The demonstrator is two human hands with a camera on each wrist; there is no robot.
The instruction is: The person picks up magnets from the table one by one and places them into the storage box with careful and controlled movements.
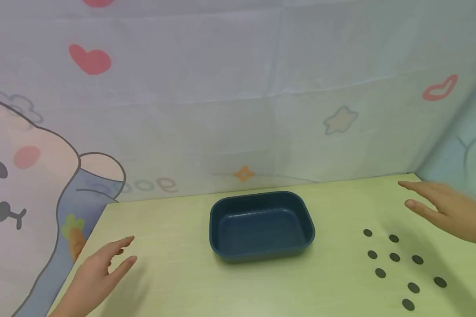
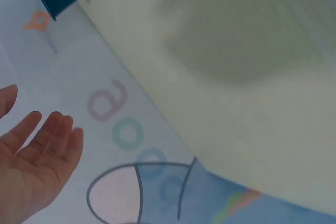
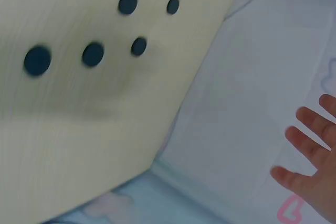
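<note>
My left hand hovers over the left part of the table, fingers loosely extended and holding nothing. In the left wrist view the same hand shows an empty palm. Over the table's right side my right hand is raised with straight fingers, also holding nothing; its spread fingers appear in the right wrist view. Several small dark round discs lie scattered on the table below and in front of the right hand. Between the hands stands a dark blue rectangular basin with rounded corners and nothing inside.
The pale yellow-green table ends at a back edge against a white printed cloth. Hearts, a star and a large bear figure decorate the cloth. A bluish cloth hangs at the right.
</note>
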